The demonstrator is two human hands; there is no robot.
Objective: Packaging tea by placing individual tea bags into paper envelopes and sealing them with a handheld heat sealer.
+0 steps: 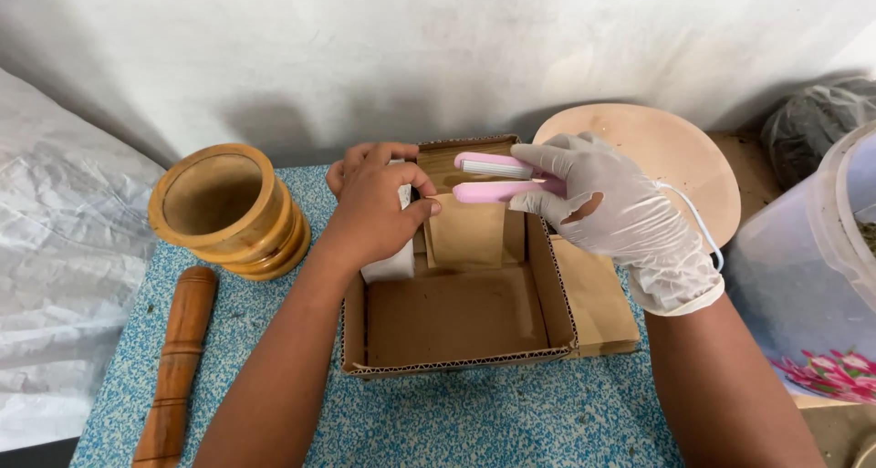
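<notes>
Cardboard box (456, 327) foremost; bare left hand (374, 203) pinches a thin, floppy brown paper pouch (465, 233) below where gloved right hand (607, 208) holds open-jawed pink sealer (497, 178).

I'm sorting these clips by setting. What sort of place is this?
Probably a small home workshop for hand-packing ground goods. A wooden mortar and pestle sit on a blue speckled table, and the gloved right hand holds a pink sealer over a brown paper pouch in a cardboard box.
</notes>
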